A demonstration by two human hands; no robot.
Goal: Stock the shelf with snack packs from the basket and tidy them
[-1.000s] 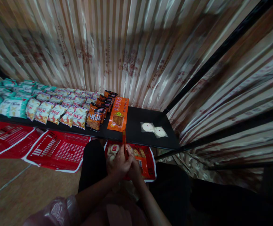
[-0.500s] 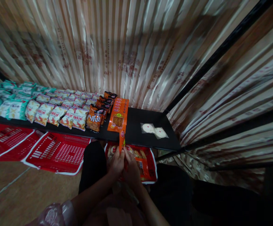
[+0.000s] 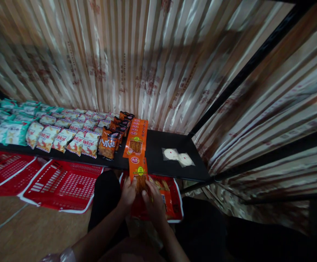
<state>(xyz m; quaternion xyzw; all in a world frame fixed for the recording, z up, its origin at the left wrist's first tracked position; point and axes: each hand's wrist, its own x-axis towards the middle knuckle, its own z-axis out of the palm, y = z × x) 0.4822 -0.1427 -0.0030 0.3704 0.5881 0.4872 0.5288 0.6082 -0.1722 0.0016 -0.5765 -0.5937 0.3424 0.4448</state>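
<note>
1. The person is holding an orange packet between two hands, above the red basket; in this view its upper end is overlapping the front edge of the black shelf.
2. The left hand is clamping the packet's left edge, and the right hand is gripping its right edge with the thumb toward the front. The hands are standing apart, the packet spanning the gap; how hard the hidden fingers are pressing, one cannot tell.
3. The packet's window is showing thin brown sticks, probably easy to crush, so a light pinch along the edges would be serving better than pressure on the window.
4. Both hands are gripping at much the same height; an even pull from each side would be holding the printed face flat, without buckling the wrapper.
5. A second orange packet is lying on the shelf just beyond the held one. Whether the two are touching is not showing clearly, so the upper end is deserving watch: it could be catching that lower edge.
6. Orange-and-black bags are standing close on the left, while two wrapped white discs are lying well apart on the right. Any sideways drift would be risking the bags first, so steady wrists would be paying off.
</note>
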